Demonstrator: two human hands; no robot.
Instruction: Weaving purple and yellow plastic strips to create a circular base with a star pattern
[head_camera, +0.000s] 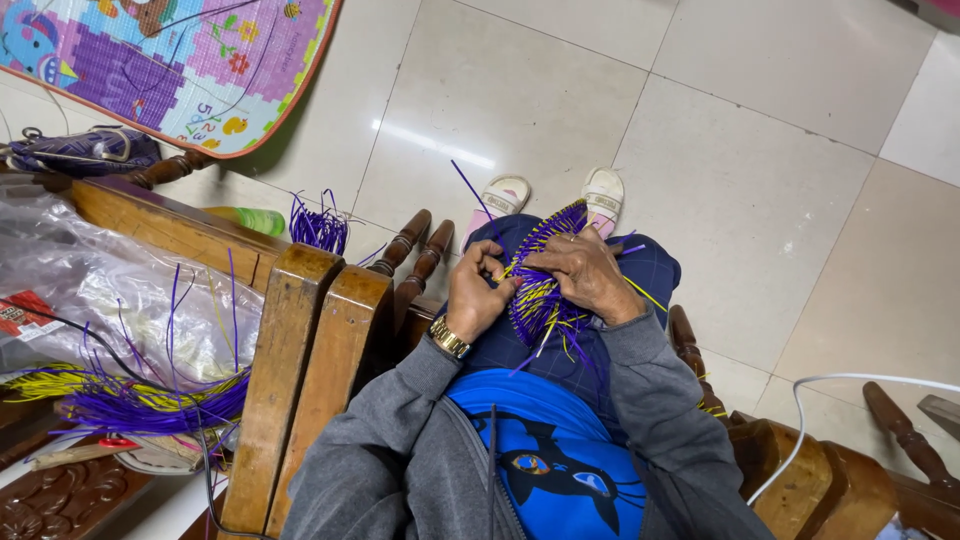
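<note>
On my lap lies a half-woven piece (545, 290) of purple and yellow plastic strips, its loose ends fanning out toward my knees. My left hand (478, 290), with a gold watch on the wrist, pinches strips at the piece's left edge. My right hand (585, 272), a ring on one finger, presses down on the top of the weave with fingers curled around the strips. I sit in a wooden chair, in grey sleeves and a blue shirt, my feet in pale slippers (555, 192) on the tiled floor.
A bundle of loose purple and yellow strips (130, 395) lies beside a clear plastic bag (120, 285) on the neighbouring wooden seat at left. Wooden armrests (320, 340) flank me. A colourful play mat (190, 60) leans at top left. A white cable (830, 400) runs at right.
</note>
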